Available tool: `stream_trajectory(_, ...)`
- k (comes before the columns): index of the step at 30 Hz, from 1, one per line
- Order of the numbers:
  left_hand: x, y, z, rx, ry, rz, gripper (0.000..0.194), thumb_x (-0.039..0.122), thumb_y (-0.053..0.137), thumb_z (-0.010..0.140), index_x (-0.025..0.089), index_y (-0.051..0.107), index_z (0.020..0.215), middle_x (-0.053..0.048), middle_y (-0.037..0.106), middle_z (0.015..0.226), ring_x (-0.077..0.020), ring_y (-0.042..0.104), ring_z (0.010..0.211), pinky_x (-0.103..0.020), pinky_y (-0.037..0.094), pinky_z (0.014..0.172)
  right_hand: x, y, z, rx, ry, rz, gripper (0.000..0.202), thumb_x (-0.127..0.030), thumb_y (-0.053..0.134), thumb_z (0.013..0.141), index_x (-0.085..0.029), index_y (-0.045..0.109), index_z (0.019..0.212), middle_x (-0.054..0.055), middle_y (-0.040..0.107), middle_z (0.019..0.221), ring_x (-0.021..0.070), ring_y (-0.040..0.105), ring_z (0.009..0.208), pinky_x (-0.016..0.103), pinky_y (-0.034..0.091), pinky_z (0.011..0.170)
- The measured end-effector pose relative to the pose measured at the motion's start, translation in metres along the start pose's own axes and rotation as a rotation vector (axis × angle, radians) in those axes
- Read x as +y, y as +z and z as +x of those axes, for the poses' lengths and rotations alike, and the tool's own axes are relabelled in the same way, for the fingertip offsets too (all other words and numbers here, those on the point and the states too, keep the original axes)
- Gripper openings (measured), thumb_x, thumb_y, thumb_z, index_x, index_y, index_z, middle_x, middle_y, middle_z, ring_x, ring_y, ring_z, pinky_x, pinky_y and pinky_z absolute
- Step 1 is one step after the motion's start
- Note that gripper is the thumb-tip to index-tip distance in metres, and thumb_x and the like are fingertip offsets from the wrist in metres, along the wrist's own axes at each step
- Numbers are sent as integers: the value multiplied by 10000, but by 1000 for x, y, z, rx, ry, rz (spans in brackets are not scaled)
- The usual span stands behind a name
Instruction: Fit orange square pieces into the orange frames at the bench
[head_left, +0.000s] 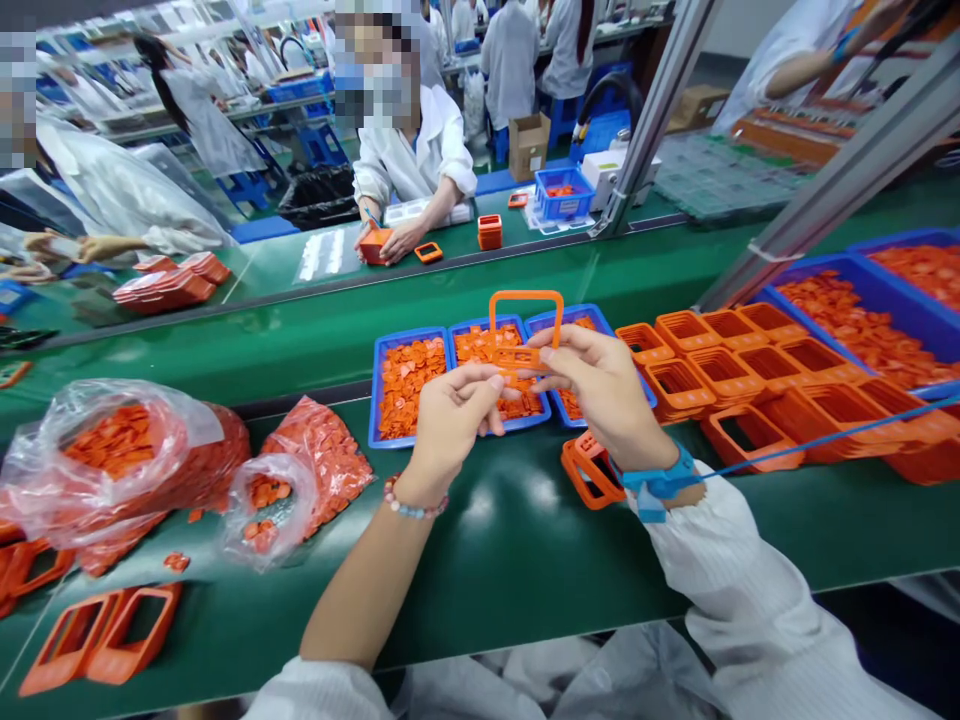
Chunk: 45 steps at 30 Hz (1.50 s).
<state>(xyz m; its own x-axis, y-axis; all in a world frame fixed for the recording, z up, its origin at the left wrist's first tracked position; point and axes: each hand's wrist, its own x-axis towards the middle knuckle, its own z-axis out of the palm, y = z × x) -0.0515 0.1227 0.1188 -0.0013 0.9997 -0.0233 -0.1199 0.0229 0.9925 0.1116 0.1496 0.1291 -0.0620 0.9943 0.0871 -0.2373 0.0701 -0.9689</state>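
Note:
An orange plastic frame [526,296] stands upright over the blue trays, its large opening facing me. My right hand [600,375] grips its lower right side between thumb and fingers; a blue wrist strap is on that arm. My left hand [459,410] is closed in a pinch at the frame's lower left edge. Whatever lies between those fingertips is too small to make out. Right behind my hands are a left tray [373,400] and a middle tray [452,350] of small orange pieces. A third tray [540,322] is partly hidden by my right hand.
Stacked orange frames [720,375] fill the right side, near a larger blue bin [832,262]. One loose frame [592,470] lies below my right wrist. At left are open plastic bags [187,455] of orange pieces and two frames [112,635]. Across the line a co-worker [420,150] handles orange parts.

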Motion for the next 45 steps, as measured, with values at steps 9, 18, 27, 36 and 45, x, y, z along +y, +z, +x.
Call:
stream_trajectory(9,-2,9,-6,197,163,45,200,322,752,768,132,739,829,-60,758,702,-95,603,418,-199,463,405,8,11,-11,-56,17,55,179,-328,757,754,-194,712,863,17,714,770,190,726,705,292,618,572)
stream_trajectory(18,-8,13,-9,293,279,172,160,312,766,767,158,725,782,-14,707,654,-92,591,484,-197,479,459,11,20,-17,-34,-34,38,186,-340,760,772,-186,696,855,-3,698,733,144,688,640,282,623,586)
stream_trajectory(27,-19,17,-4,150,301,-32,391,390,733,829,194,591,1135,-78,712,1041,-156,714,855,-240,584,688,8,22,-24,-78,-22,13,231,-404,736,814,-205,677,917,8,731,778,147,701,640,299,625,645)
stream_trajectory(36,-21,17,-7,120,362,97,326,495,655,891,182,574,938,-43,686,869,-158,702,786,-267,582,693,9,25,-23,-124,42,14,301,-476,731,801,-213,666,932,26,756,832,194,739,703,336,633,649)
stream_trajectory(45,-18,10,-4,64,429,127,292,461,641,914,183,553,906,-20,653,836,-131,670,761,-237,554,677,10,28,-28,-132,5,14,304,-463,736,804,-202,648,932,24,747,810,185,735,687,337,643,671)
